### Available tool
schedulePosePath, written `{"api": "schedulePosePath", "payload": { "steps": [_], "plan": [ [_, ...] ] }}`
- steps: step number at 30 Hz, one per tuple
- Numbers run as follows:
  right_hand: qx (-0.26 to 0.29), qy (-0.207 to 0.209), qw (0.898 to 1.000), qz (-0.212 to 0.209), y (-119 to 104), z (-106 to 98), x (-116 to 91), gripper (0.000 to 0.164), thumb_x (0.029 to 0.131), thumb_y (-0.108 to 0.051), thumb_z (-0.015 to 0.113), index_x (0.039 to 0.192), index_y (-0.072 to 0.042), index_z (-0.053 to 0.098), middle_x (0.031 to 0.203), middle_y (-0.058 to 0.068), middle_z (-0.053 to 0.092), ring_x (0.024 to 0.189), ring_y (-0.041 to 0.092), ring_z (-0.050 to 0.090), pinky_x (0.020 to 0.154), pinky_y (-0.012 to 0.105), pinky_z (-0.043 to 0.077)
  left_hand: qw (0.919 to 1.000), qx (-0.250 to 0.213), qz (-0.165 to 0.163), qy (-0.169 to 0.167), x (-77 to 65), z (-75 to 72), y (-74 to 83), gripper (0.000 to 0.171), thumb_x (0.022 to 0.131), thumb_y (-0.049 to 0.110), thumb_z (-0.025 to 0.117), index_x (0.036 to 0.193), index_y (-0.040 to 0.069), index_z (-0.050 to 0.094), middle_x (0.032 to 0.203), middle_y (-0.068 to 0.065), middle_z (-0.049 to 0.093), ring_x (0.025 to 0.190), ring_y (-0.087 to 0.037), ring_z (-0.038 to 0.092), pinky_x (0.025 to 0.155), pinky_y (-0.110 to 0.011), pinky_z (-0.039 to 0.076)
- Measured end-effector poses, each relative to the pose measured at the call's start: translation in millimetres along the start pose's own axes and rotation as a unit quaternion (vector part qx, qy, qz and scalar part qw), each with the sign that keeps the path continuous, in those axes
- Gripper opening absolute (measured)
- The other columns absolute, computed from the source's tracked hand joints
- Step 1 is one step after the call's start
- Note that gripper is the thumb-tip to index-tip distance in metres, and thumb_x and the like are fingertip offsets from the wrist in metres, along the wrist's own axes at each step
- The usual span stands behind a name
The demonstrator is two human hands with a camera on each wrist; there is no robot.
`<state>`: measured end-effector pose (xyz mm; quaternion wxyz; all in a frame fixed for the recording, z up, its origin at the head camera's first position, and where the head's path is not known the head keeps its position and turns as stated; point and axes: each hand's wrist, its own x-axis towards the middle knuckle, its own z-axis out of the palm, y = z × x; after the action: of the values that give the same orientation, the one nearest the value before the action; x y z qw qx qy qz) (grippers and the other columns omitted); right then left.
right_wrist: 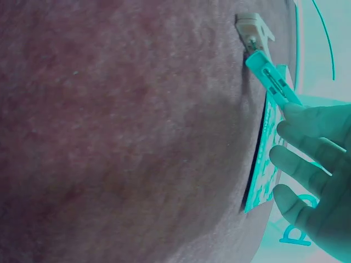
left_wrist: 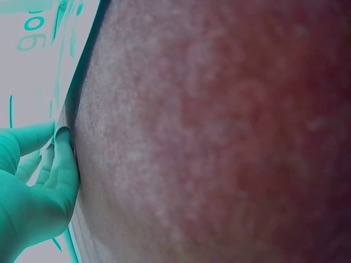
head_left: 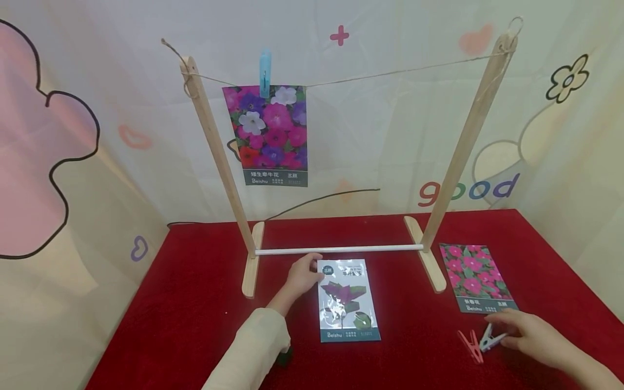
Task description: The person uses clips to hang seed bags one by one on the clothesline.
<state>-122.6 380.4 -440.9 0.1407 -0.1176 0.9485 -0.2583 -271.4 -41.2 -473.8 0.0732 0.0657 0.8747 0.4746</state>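
Observation:
My left hand (head_left: 302, 275) pinches the upper left edge of a white seed packet (head_left: 343, 319) with a purple-leaved plant on it. The packet lies on the red cloth in front of the rack; thumb and fingers meet its edge in the left wrist view. At the right, my right hand (head_left: 533, 335) holds one end of a pale blue clothespin (head_left: 489, 340) between thumb and forefinger. Right beside that clothespin lies a red one (head_left: 470, 346). Just beyond the right hand rests a seed packet with pink flowers (head_left: 475, 271).
A wooden rack (head_left: 460, 146) with a white crossbar (head_left: 336, 249) stands at the back. Its twine (head_left: 390, 73) carries a petunia seed packet (head_left: 275, 135), clipped by a blue clothespin (head_left: 265, 73). A small dark object (head_left: 285, 356) shows by the left sleeve.

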Motion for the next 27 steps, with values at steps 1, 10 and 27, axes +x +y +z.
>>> {"api": "schedulePosePath", "payload": {
  "steps": [1,10,27],
  "plan": [
    [0.003,0.0,1.0,0.001,-1,-1,0,0.041,0.074,-0.011,0.066,0.111,0.001,0.055,0.097,0.01,0.059,0.071,-0.003,0.047,0.058,0.017,0.047,1.0,-0.005,0.001,-0.001,-0.7,-0.3,-0.5,0.041,0.079,0.007,0.062,0.118,0.01,0.052,0.097,-0.008,0.056,0.087,-0.02,0.052,0.072,-0.031,0.051],
    [-0.004,0.016,1.0,-0.009,-8,-5,1,0.04,0.073,-0.011,0.066,0.109,0.002,0.056,0.094,0.008,0.059,0.068,-0.005,0.045,0.057,0.017,0.045,0.9978,-0.064,-0.001,-0.017,-1.7,-1.8,-5.1,0.043,0.08,0.007,0.061,0.121,0.011,0.049,0.1,-0.009,0.054,0.087,-0.02,0.054,0.071,-0.032,0.053],
    [-0.024,0.073,0.996,-0.043,-23,-15,4,0.04,0.074,-0.017,0.067,0.106,0.003,0.057,0.088,0.001,0.056,0.068,-0.007,0.042,0.054,0.018,0.043,0.994,-0.107,0.008,-0.02,-0.2,-10.0,-3.8,0.039,0.081,0.005,0.059,0.119,0.013,0.052,0.099,-0.009,0.053,0.072,-0.015,0.056,0.066,-0.027,0.052]
  ]
}}
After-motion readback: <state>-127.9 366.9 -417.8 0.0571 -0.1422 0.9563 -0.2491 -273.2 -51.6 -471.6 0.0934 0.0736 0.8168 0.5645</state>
